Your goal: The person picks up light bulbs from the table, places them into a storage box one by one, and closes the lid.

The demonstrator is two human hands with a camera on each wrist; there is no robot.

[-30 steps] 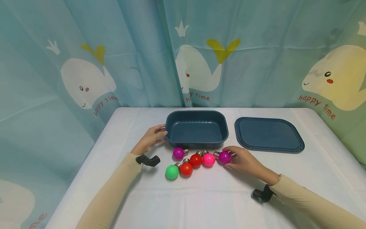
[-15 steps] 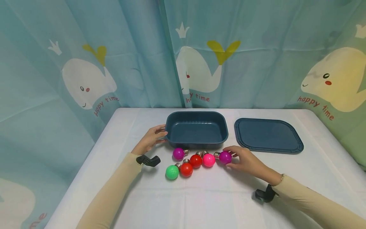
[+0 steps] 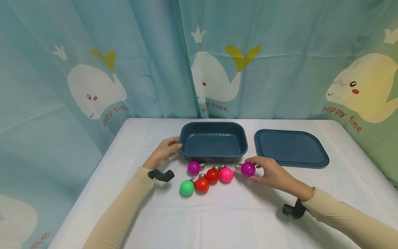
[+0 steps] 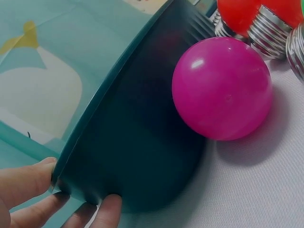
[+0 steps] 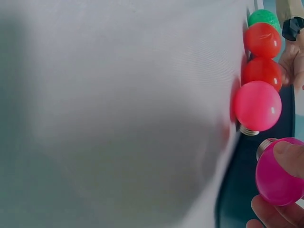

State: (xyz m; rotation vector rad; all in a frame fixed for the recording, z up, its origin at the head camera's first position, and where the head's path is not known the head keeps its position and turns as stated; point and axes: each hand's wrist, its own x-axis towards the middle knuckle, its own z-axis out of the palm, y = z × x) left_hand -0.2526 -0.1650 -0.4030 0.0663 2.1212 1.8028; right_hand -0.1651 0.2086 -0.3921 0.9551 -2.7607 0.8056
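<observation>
My right hand (image 3: 270,173) pinches a purple toy light bulb (image 3: 248,169) between thumb and fingers, its silver screw base pointing left. In the right wrist view the thumb lies across the held bulb (image 5: 275,183). My left hand (image 3: 163,152) touches the left end of a dark blue rectangular box (image 3: 214,159), fingertips against its outer wall and rim. Along the box's front lie another purple bulb (image 3: 193,167), two red bulbs (image 3: 212,175), a pink bulb (image 3: 226,175) and a green bulb (image 3: 187,188). The box interior shows nothing inside.
A flat dark blue lid (image 3: 292,148) lies on the white-covered table (image 3: 224,221), right of the box. Behind the table hangs a blue-green curtain (image 3: 161,69) printed with whales. Black wrist devices (image 3: 161,175) sit on both wrists.
The right hand has shifted slightly right with the purple bulb, widening the gap between it and the pink bulb. The left hand stays at the box.
</observation>
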